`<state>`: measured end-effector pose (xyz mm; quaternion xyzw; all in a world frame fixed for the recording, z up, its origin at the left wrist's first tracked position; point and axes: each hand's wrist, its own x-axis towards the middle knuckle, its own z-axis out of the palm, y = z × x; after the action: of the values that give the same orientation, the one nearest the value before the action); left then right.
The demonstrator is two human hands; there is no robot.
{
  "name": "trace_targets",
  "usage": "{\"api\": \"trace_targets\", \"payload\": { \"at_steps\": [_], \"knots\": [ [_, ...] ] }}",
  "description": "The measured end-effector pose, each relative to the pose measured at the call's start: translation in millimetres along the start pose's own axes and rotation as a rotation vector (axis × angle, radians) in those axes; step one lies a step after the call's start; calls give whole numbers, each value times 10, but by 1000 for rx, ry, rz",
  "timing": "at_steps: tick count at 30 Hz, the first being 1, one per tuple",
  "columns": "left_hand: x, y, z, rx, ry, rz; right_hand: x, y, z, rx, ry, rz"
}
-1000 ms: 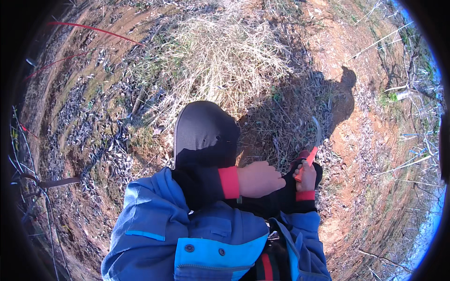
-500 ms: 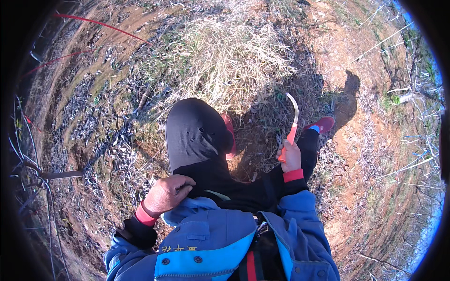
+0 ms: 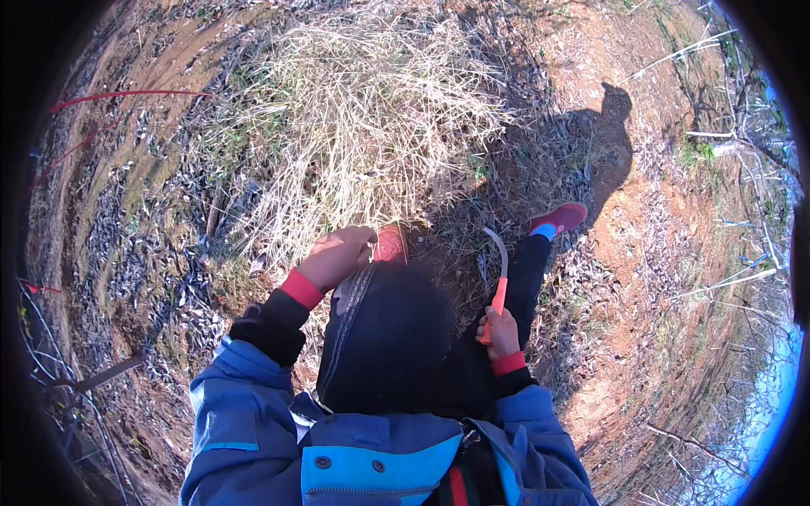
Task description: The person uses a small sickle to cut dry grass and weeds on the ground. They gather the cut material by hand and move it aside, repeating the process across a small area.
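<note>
Your right hand point(image 3: 501, 331) has a clenched grip on the sickle point(image 3: 499, 278); your left hand point(image 3: 339, 255), fingers loosely curled and grasping nothing, reaches the dry grass point(image 3: 371, 126).

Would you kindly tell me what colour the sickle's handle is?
Orange-red, gripped in the right hand; the sickle shows best in the head view.

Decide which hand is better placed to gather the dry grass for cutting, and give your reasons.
Probably the left hand: it is empty and reaches forward to the edge of the dry grass clump. The right hand is closed round the orange handle of the sickle, held lower, back from the clump.
</note>
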<state>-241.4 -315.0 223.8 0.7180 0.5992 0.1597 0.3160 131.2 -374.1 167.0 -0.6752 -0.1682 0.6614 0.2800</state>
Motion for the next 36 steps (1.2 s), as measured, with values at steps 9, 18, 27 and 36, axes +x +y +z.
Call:
{"api": "trace_targets", "payload": {
  "at_steps": [9,18,27,36],
  "knots": [
    [1604,-305,1228,344,161,733,1103,-901,328,40,25,-127],
    [2106,-820,1017,385,-340,-11,2067,-992,1468,-61,-189,-213],
    [2047,-603,972,526,166,629,914,42,973,-634,-81,-268],
    [2048,-1302,707,338,-111,-36,1165,-229,469,-597,188,-466]
  ]
}}
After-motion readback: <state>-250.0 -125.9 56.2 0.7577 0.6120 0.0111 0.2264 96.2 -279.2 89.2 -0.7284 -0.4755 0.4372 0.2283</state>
